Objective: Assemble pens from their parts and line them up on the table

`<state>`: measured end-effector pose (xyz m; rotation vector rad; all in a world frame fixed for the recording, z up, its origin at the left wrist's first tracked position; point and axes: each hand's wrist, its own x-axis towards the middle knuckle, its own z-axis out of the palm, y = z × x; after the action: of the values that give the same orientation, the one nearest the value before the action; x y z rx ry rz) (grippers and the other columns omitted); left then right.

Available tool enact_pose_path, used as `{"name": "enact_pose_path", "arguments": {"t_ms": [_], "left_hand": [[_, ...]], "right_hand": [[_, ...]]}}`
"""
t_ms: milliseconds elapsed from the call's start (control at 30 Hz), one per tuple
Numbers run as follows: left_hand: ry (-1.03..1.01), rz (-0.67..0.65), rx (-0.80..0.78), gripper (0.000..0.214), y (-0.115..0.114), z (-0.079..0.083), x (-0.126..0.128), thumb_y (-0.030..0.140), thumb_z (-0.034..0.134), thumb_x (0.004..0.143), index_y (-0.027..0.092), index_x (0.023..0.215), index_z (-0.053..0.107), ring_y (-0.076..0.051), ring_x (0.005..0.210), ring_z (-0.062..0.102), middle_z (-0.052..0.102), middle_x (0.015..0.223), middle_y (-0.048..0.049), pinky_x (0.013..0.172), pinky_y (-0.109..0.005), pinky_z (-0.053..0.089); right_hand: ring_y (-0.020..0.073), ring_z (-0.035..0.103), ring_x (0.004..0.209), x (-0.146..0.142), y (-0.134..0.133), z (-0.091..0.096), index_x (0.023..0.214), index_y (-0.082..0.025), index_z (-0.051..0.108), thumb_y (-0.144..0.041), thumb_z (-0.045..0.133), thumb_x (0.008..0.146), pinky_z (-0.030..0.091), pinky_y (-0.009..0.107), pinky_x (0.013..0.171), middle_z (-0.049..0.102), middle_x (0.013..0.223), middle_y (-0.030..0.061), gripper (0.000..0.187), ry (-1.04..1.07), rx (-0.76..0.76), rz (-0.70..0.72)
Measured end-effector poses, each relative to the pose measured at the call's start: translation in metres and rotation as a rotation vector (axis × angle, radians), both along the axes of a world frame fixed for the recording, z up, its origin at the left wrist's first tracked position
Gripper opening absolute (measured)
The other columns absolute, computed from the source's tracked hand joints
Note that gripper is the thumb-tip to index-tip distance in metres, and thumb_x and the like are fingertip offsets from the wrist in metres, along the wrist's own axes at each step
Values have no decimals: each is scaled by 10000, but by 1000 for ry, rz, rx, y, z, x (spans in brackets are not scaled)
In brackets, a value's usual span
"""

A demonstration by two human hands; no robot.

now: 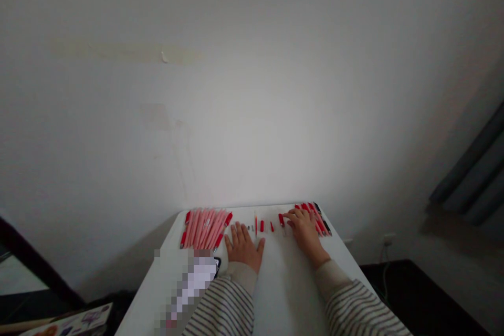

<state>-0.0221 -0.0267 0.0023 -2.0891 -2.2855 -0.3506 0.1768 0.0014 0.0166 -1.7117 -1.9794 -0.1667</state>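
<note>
Striped sleeves [224,304] fill the near edge of my view, one on each forearm, both lying over the white bench [287,283]. From them the two hands reach toward the far edge, where the pens are laid out.

I see the left hand [244,247] resting flat on the bench, palm down and fingers spread, so its grip is open and holds nothing. Just to the far left of it lies a tight row of pink pens [205,228] with red ends, side by side and slightly fanned.

The right hand [305,231] sits farther right, its fingers curled over the near ends of a row of red pens [318,218] at the far right corner. Its fingertips touch a short red piece [281,219] on the left of that row. I cannot tell whether the grip is pinching that piece or only touching it.

Between the hands, near the far edge, a few small red parts [262,226] lie apart from one another.

A pale wall [252,89] rises behind the bench, a grey curtain [472,178] hangs at the right, and a printed booklet [74,320] lies at the near left.
</note>
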Motion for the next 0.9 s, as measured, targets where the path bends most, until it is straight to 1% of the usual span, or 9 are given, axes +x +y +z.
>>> {"name": "enact_pose_path", "arguments": {"t_ms": [100,167,267,333,467,667,900], "left_hand": [[-1,4,-3,772,0,0,0,554,278,870,36,1443,286,-325,1445,192,207,1546,-185,1165,-567,149],[3,6,-1,771,0,1,0,554,275,871,35,1442,288,-324,1446,193,212,1545,-187,1166,-567,147],[7,4,-10,764,0,2,0,552,256,875,41,1442,295,-322,1448,186,211,1547,-181,1168,-560,151],[6,3,-24,761,-1,4,0,549,255,875,44,1443,294,-321,1450,177,206,1550,-176,1170,-556,149],[-9,1,-40,767,-1,6,-1,542,274,871,32,1443,288,-323,1451,171,196,1552,-180,1170,-558,150],[-25,-5,-23,765,0,7,-2,553,298,864,43,1434,322,-326,1443,200,231,1541,-196,1162,-560,167],[-31,-2,-26,756,0,10,-2,546,304,862,49,1431,331,-325,1440,210,239,1546,-181,1163,-553,171]], "right_hand": [[263,497,1132,3,-12,-6,1141,-306,646,-218,499,876,228,545,1085,640,1172,50,316,-42,44,-45],[278,473,1177,5,-20,-10,1143,-281,643,-233,512,875,193,544,1111,636,1196,51,302,-77,66,-57],[268,467,1193,6,-29,-14,1131,-271,644,-248,483,902,142,535,1139,643,1190,32,281,-115,74,-25],[260,458,1209,6,-32,-16,1129,-273,641,-258,451,923,131,531,1144,646,1183,20,281,-120,77,-12],[253,457,1209,5,-33,-17,1131,-271,638,-260,434,932,154,518,1138,646,1182,21,284,-115,80,-18],[257,465,1195,3,-35,-14,1116,-277,645,-263,432,930,188,518,1117,648,1179,29,284,-95,74,-34],[269,454,1198,5,-32,-20,1117,-271,644,-269,439,925,248,513,1081,643,1182,37,281,-89,72,-39]]}}
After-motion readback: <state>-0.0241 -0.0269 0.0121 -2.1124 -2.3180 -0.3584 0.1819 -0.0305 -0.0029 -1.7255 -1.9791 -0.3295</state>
